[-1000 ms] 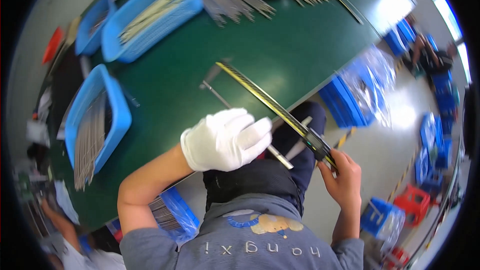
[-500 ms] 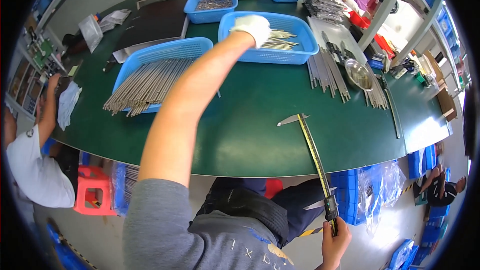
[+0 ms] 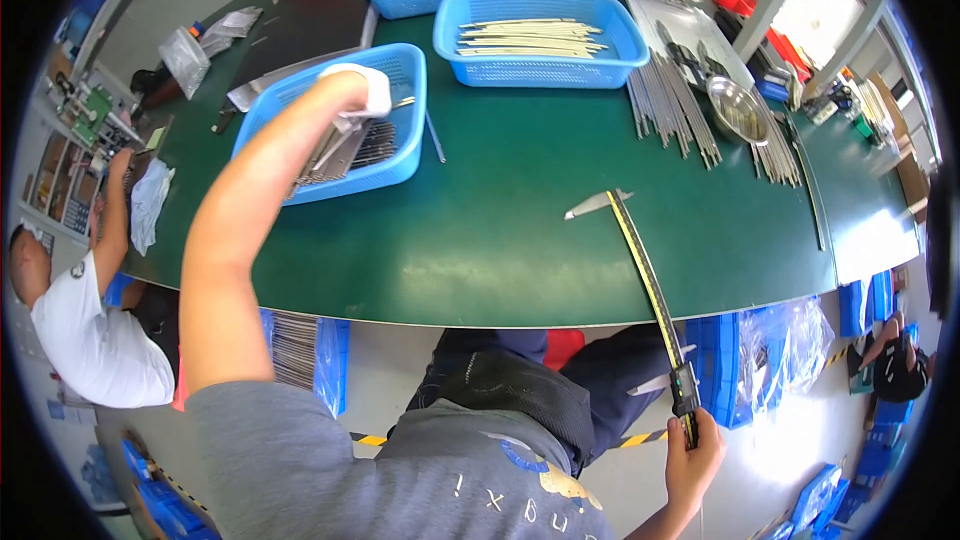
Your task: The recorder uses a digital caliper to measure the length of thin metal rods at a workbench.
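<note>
My left hand (image 3: 362, 90), in a white glove, reaches into the left blue basket (image 3: 400, 175) over a pile of thin metal rods (image 3: 325, 162). Its fingers point down and are mostly hidden by the back of the hand, so I cannot tell whether they grip a rod. My right hand (image 3: 697, 448), bare, holds a digital caliper (image 3: 648, 275) by its dark display end. The caliper's long scale slants up and left over the table's front edge, its fixed jaws above the green tabletop. A second blue basket (image 3: 545, 72) at the back holds several pale yellowish rods (image 3: 530, 38).
Loose rods (image 3: 670, 110) and a metal bowl (image 3: 738, 108) lie on the green table (image 3: 480, 240) at the right. A smaller blue basket (image 3: 400, 8) stands at the back. A person in a white shirt (image 3: 100, 330) works at the left. Blue crates (image 3: 712, 370) stand below the table.
My left hand has moved from the back basket left and nearer, into the basket of metal rods. The right hand still holds the caliper. The view has shifted slightly.
</note>
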A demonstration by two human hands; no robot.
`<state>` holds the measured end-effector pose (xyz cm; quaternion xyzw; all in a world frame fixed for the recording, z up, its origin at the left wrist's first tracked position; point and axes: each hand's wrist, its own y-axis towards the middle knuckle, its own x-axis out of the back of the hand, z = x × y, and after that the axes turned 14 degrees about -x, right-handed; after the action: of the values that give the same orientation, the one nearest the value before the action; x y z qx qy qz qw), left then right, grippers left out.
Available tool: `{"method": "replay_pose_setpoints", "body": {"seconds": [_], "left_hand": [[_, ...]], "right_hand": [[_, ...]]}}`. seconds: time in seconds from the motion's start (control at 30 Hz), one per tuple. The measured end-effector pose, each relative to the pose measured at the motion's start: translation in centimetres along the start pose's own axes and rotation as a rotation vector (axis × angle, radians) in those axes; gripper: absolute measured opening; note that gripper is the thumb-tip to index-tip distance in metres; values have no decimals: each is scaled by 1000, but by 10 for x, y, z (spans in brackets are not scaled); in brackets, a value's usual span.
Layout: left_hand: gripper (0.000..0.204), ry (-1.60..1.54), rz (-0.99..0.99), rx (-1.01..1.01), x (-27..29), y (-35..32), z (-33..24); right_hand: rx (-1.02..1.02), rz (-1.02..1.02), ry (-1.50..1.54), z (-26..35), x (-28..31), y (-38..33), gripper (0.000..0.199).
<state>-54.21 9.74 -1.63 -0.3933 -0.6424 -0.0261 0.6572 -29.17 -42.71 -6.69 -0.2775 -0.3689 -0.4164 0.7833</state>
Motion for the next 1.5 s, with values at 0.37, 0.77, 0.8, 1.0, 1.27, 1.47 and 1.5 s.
{"method": "replay_pose_setpoints", "body": {"seconds": [0.37, 0.77, 0.8, 1.0, 1.27, 1.47, 1.5], "left_hand": [[23, 398, -715, -1269, -46, -99, -187], [25, 86, -930, -1758, -165, -59, -233], [25, 138, -922, -1715, -166, -59, -232], [16, 115, -982, -1683, -166, -55, -233], [13, 98, -951, -1664, -168, -56, -233], [24, 70, -746, -1647, -162, -60, -232], [23, 84, -708, -1618, -160, -61, -231]], "right_hand": [[18, -27, -41, -2, -4, -2, 30], [16, -33, 12, 5, -4, -8, 27], [7, -29, 19, 6, -4, -7, 27], [-4, -21, 11, 8, -4, -8, 26], [-8, -14, 3, 9, -1, -10, 25], [4, -15, -70, 9, 4, -16, 31], [31, -12, -58, 13, 3, -15, 31]]}}
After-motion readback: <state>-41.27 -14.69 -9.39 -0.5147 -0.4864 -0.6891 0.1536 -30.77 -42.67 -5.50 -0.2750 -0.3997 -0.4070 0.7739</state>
